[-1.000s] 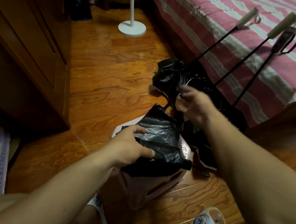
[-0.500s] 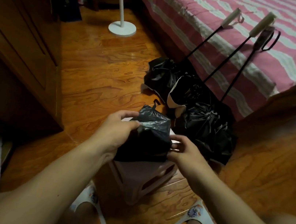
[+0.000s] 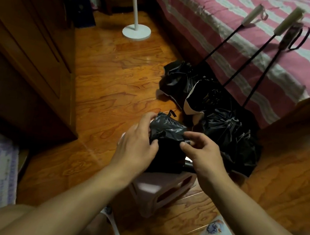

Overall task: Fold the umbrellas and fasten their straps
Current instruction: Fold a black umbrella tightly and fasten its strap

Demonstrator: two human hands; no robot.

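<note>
Black umbrella (image 3: 169,139) on stool (image 3: 156,190): left hand (image 3: 138,145) grips canopy, right hand (image 3: 203,154) pinches fabric.

Wooden floor (image 3: 115,83) and what lies on it

A pale plastic stool (image 3: 156,193) stands nearest the viewer; beyond it, three loose black umbrellas (image 3: 226,132) lie bunched by the striped bed (image 3: 243,30), and a white lamp base (image 3: 136,31) sits far beyond the stool.

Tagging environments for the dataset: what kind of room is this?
Most likely a home bedroom: a bed with a pink-and-white striped cover, a wooden wardrobe and a glossy wooden floor, where both hands fold a black umbrella.
</note>
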